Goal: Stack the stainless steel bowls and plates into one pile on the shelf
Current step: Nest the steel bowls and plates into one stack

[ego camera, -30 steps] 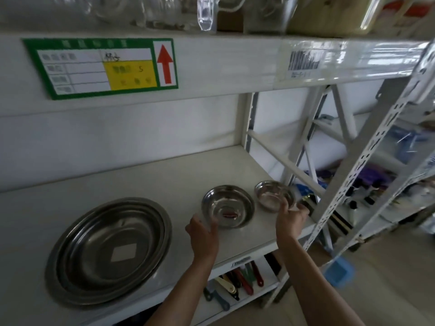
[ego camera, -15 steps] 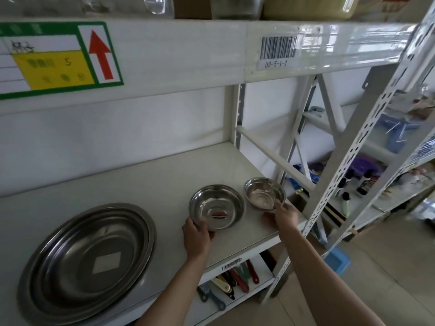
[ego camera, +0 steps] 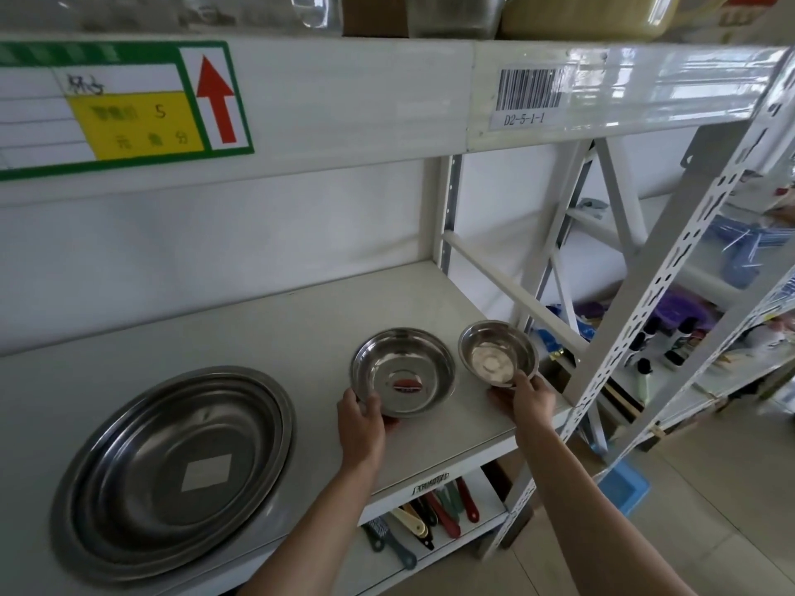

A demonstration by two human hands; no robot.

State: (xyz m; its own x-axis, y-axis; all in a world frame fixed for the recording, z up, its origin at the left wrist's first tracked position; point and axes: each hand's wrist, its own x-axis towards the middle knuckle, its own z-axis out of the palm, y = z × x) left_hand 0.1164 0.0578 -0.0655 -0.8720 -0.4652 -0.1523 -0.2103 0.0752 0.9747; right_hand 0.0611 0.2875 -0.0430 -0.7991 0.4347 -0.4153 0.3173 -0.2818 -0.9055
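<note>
On the white shelf (ego camera: 275, 329) a large steel plate (ego camera: 172, 471) with a white square sticker lies at the left. A medium steel bowl (ego camera: 404, 372) with a red label inside sits in the middle; my left hand (ego camera: 360, 417) grips its near rim. The small steel bowl (ego camera: 498, 354) is tilted up toward me at the right, lifted at its near side by my right hand (ego camera: 527, 395), which holds its rim.
A white diagonal brace (ego camera: 512, 290) and perforated upright (ego camera: 671, 268) close the shelf's right end. The upper shelf edge (ego camera: 344, 101) carries a price tag and barcode label. Handled utensils (ego camera: 430, 518) lie on the shelf below. More shelving with bottles stands at the right.
Both hands have reached forward and taken hold of the two bowls. The small bowl has tipped up off the shelf in my right hand.
</note>
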